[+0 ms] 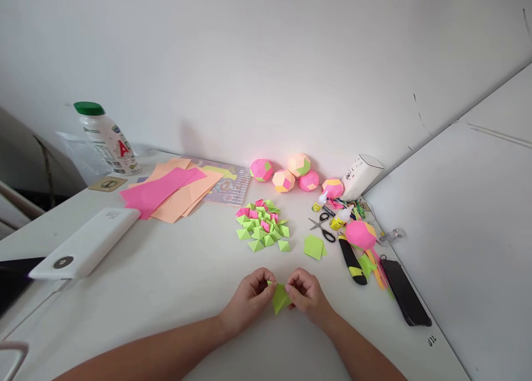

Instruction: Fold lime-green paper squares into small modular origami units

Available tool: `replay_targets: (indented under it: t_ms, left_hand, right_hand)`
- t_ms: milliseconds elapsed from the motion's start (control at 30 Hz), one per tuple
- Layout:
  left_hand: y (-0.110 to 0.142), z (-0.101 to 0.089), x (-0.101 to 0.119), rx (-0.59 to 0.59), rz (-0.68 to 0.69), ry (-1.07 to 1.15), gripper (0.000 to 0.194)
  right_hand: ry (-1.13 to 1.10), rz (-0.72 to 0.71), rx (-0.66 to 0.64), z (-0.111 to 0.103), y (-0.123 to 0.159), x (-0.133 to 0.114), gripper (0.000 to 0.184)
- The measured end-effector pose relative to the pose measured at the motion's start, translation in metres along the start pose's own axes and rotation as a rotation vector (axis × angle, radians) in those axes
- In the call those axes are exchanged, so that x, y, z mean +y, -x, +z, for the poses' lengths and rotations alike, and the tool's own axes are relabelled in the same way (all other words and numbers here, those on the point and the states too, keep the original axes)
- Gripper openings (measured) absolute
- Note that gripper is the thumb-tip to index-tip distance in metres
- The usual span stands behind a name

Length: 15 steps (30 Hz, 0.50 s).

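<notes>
Between my two hands is a small folded piece of green paper (281, 300), low in the middle of the view. My left hand (251, 299) pinches its left corner with thumb and fingers. On the other side my right hand (308, 298) grips its right edge, thumb on top. Just beyond the hands lies a heap of folded paper units (261, 225), mostly green with some pink. A few flat green paper squares (314, 247) rest to the right of the heap.
Pink and orange paper sheets (166, 189), a white power bank (89, 242) and a bottle (108, 140) stand at left. Several paper balls (283, 180) line the wall. Scissors (323, 227), glue bottles (341, 219), a cutter (352, 262) and a black phone (404, 292) lie at right.
</notes>
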State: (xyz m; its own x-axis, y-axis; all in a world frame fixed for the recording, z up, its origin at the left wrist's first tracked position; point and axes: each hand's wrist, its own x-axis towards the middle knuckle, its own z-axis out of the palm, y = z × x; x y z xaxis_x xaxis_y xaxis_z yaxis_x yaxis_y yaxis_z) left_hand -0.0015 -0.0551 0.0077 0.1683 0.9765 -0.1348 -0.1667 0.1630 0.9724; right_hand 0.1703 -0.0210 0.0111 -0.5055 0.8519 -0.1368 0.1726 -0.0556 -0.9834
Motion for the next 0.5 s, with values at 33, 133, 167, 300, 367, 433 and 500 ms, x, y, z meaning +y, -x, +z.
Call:
replay_targets:
  t_ms: [33, 133, 167, 300, 367, 433, 500]
  left_hand:
    - [0.0001, 0.0003, 0.0005, 0.008, 0.001, -0.001, 0.031]
    - [0.0002, 0.0012, 0.0014, 0.041, 0.003, 0.014, 0.03]
    - [0.0001, 0.0014, 0.0014, 0.051, 0.002, 0.024, 0.029]
    - [-0.0006, 0.002, 0.0014, 0.056, -0.016, 0.087, 0.027]
    - [-0.0005, 0.0022, 0.0026, 0.057, -0.022, 0.131, 0.028]
    - [0.0001, 0.0027, 0.005, 0.056, -0.028, 0.172, 0.029]
    - [0.0009, 0.0035, 0.0079, 0.051, -0.034, 0.191, 0.029]
  right_hand:
    - [-0.004, 0.007, 0.0, 0.0, 0.0001, 0.0001, 0.024]
    - [-0.046, 0.016, 0.006, -0.0007, 0.0004, -0.0013, 0.027]
    - [-0.062, 0.015, 0.012, -0.001, 0.0005, -0.002, 0.028]
    - [-0.106, 0.02, 0.037, -0.0024, 0.0005, -0.0033, 0.03]
    - [-0.124, 0.023, 0.05, -0.003, 0.0004, -0.0027, 0.03]
    - [-0.131, 0.015, 0.069, -0.0034, 0.0, -0.0018, 0.03]
    - [-0.125, 0.003, 0.083, -0.0032, -0.0006, -0.0009, 0.029]
